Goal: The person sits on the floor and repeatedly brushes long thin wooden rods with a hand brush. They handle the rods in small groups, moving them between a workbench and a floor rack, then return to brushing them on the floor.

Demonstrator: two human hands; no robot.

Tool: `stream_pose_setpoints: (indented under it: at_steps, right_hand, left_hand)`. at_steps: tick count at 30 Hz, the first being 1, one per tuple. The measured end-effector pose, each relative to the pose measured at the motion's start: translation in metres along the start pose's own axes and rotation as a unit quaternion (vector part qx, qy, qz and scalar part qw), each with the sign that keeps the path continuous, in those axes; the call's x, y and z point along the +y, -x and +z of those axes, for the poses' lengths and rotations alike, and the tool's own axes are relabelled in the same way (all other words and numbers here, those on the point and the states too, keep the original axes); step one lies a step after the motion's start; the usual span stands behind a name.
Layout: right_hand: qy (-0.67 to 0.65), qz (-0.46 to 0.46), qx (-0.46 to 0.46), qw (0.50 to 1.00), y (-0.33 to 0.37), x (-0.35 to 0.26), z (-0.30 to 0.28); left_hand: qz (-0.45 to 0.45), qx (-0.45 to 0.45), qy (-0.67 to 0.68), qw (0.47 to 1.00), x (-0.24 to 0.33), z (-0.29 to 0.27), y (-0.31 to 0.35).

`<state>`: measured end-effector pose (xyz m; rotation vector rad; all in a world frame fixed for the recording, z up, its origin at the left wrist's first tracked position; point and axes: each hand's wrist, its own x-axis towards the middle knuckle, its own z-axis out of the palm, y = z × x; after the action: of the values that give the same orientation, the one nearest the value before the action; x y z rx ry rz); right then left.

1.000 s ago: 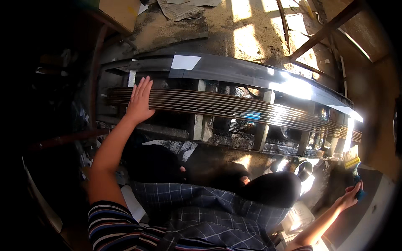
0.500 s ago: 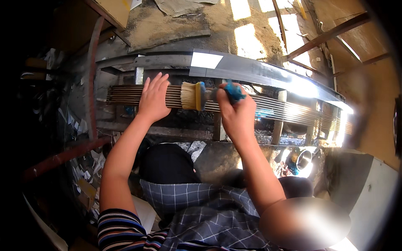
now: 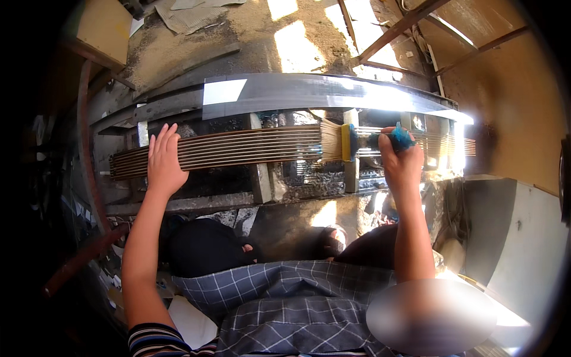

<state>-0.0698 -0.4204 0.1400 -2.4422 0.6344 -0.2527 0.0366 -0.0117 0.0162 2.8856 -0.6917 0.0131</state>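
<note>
Sunlight patches a dusty floor (image 3: 250, 38) beyond a slatted frame (image 3: 208, 202). The right grip (image 3: 404, 159) is closed around the handle of a brush (image 3: 348, 143), its pale bristles against thin strips (image 3: 250, 146) laid side by side across the frame. The left grip (image 3: 166, 162) lies spread, fingers extended, on their left part. The strips look slender and springy, probably light singly, perhaps slick; holding above a crossbar (image 3: 260, 178) seems steadiest. Their right ends approach a brown panel (image 3: 505, 119); a flat dark board (image 3: 285, 94) borders the far side, while the near side seems roomier.
</note>
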Motion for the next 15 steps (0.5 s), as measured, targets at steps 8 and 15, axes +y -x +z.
stream_pose_setpoints:
  at_steps: [8, 15]
  right_hand:
    - [-0.033, 0.028, 0.068, 0.997, -0.053, 0.142, -0.104]
    - [0.013, 0.071, 0.098, 0.993, -0.098, 0.287, -0.210]
  left_hand:
    - [0.045, 0.025, -0.041, 0.998, -0.003, 0.020, 0.004]
    - [0.017, -0.025, -0.092, 0.995, 0.002, 0.019, -0.004]
